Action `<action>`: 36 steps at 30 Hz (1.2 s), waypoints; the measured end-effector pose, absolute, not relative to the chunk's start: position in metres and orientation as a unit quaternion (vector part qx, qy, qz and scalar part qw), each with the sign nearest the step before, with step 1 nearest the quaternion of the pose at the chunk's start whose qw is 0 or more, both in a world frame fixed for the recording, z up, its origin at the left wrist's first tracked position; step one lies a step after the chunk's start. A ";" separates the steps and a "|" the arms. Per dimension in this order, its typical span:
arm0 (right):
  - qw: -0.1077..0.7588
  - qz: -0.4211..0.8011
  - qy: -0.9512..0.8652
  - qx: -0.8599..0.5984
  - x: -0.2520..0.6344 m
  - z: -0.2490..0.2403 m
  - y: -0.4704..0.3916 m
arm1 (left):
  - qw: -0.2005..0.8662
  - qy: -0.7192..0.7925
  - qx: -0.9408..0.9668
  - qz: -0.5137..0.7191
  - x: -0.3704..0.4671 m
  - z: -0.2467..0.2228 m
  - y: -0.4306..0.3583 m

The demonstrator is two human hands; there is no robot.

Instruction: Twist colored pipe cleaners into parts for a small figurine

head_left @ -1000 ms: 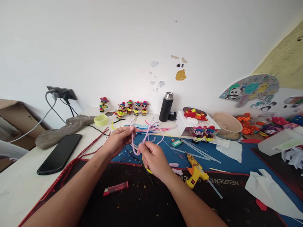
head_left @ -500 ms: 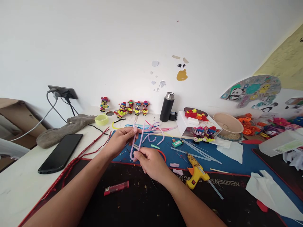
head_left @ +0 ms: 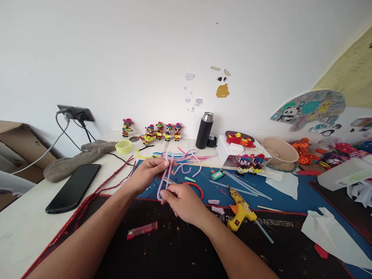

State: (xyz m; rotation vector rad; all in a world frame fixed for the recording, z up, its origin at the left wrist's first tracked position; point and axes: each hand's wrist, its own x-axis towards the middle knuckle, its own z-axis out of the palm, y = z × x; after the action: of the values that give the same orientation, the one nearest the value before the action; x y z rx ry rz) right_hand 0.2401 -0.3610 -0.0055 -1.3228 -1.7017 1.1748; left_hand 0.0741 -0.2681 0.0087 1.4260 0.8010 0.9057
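A lilac pipe cleaner, bent into a narrow U with its fold at the bottom, is held above the mat between both hands. My left hand pinches its upper part between thumb and fingers. Lower down, near the fold, my right hand is closed on it. More bent lilac pipe cleaners lie just beyond the hands, among several coloured stems. Two short lilac folded pieces rest right of my right hand.
A yellow hot glue gun lies to the right, with clear glue sticks behind it. A red lighter is in front. A black phone sits at left; a black thermos and small figurines stand along the wall.
The two legs of the lilac pipe cleaner have come closer together, and its fold has shifted slightly left. My left thumb now presses across both legs; my right hand has moved slightly left.
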 end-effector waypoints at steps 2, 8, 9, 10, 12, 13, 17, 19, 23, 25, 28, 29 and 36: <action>0.338 0.451 -0.654 -0.504 0.240 -0.004 -0.361 | 0.589 0.339 0.626 0.383 0.073 0.010 -0.268; 0.316 0.452 -0.657 -0.513 0.240 -0.001 -0.362 | 0.595 0.330 0.634 0.369 0.071 0.010 -0.268; 0.317 0.452 -0.658 -0.513 0.239 -0.001 -0.362 | 0.597 0.331 0.633 0.366 0.071 0.010 -0.268; 0.317 0.453 -0.657 -0.512 0.239 -0.002 -0.362 | 0.599 0.331 0.631 0.364 0.071 0.010 -0.268; 0.316 0.459 -0.655 -0.510 0.239 -0.003 -0.362 | 0.602 0.334 0.627 0.364 0.071 0.009 -0.268; 0.318 0.465 -0.652 -0.508 0.239 -0.004 -0.362 | 0.602 0.337 0.625 0.366 0.071 0.009 -0.268; 0.360 0.513 -0.608 -0.487 0.240 -0.005 -0.361 | 0.604 0.342 0.612 0.379 0.071 0.007 -0.266; 0.405 0.534 -0.568 -0.479 0.241 -0.004 -0.359 | 0.617 0.330 0.607 0.377 0.071 0.007 -0.266; 0.494 0.560 -0.481 -0.460 0.243 -0.004 -0.351 | 0.630 0.298 0.634 0.335 0.070 0.009 -0.267; 0.525 0.560 -0.450 -0.456 0.244 -0.005 -0.347 | 0.623 0.292 0.657 0.309 0.070 0.012 -0.268; 0.551 0.558 -0.430 -0.447 0.246 -0.006 -0.345 | 0.617 0.296 0.679 0.265 0.071 0.018 -0.271; 0.554 0.561 -0.427 -0.443 0.247 -0.006 -0.345 | 0.616 0.298 0.686 0.246 0.071 0.020 -0.272; 0.556 0.564 -0.433 -0.430 0.249 -0.006 -0.345 | 0.605 0.288 0.726 0.157 0.072 0.023 -0.275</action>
State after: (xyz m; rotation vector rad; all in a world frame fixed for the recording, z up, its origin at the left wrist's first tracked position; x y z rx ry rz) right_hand 0.2491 -0.3446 -0.0056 -1.0162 -1.0216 1.3309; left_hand 0.0720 -0.2751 0.0233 1.6789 0.6654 0.3639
